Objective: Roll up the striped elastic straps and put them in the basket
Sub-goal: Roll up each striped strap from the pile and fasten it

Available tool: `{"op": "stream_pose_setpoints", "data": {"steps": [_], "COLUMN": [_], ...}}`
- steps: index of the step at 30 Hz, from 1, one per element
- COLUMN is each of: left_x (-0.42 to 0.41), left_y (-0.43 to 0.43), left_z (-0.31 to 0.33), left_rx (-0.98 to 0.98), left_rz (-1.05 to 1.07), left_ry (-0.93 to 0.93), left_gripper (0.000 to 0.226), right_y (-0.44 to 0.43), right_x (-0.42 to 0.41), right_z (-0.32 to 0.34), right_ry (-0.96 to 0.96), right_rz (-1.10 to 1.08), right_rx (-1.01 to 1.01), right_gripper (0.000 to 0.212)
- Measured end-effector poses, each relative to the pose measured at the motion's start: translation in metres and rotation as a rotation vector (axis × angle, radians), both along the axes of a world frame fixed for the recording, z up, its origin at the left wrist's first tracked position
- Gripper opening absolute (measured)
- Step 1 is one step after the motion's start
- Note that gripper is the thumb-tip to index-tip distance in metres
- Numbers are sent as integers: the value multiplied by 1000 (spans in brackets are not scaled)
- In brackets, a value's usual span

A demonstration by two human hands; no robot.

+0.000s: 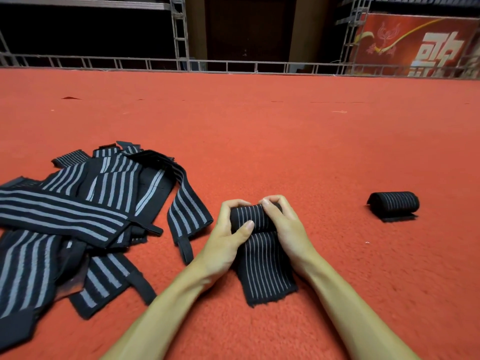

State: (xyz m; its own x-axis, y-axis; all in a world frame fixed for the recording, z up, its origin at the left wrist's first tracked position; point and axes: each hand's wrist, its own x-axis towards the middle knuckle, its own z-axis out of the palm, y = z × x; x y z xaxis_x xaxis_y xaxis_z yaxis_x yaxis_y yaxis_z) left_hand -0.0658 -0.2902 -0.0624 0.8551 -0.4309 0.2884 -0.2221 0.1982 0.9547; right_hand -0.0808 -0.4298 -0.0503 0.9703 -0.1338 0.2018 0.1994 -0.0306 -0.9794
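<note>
A black strap with thin grey stripes (265,271) lies on the red carpet in front of me, its far end rolled into a thick coil. My left hand (228,235) grips the coil's left side, thumb across its front. My right hand (283,222) curls over the coil's right side and top. The unrolled tail runs back toward me between my forearms. A finished rolled strap (394,205) sits on the carpet to the right. No basket is in view.
A loose heap of black straps with wider grey stripes (85,222) covers the carpet on the left. The red carpet (259,131) stretches far ahead to a metal truss rail (233,66). A red banner (415,45) hangs at the back right.
</note>
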Motion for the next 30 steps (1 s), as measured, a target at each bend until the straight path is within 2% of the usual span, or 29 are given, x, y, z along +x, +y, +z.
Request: {"op": "stream_pose_setpoints", "data": {"steps": [6, 9, 13, 17, 21, 25, 28, 30], "left_x": [3, 3, 3, 3, 3, 8, 8, 8], "left_y": [5, 5, 1, 0, -3, -1, -1, 0], "left_z": [2, 2, 0, -1, -3, -7, -7, -6], "left_rx": [53, 60, 36, -38, -92, 3, -2, 27], "left_rz": [118, 120, 35, -21, -44, 54, 127, 169], "left_ry": [-112, -122, 19, 192, 190, 110, 39, -20], "left_gripper": [31, 37, 53, 53, 39, 57, 30, 26], "right_y": [1, 2, 0, -3, -6, -8, -5, -3], "right_x": [-2, -2, -4, -5, -3, -2, 1, 6], "right_z": [2, 3, 3, 4, 4, 2, -3, -9], "right_ry": [95, 125, 88, 37, -48, -44, 6, 15], "right_rz": [-53, -30, 47, 134, 251, 261, 206, 152], "right_rx": [-99, -95, 40, 236, 376, 335, 241, 177], "right_gripper": [54, 40, 15, 20, 25, 23, 21, 23]}}
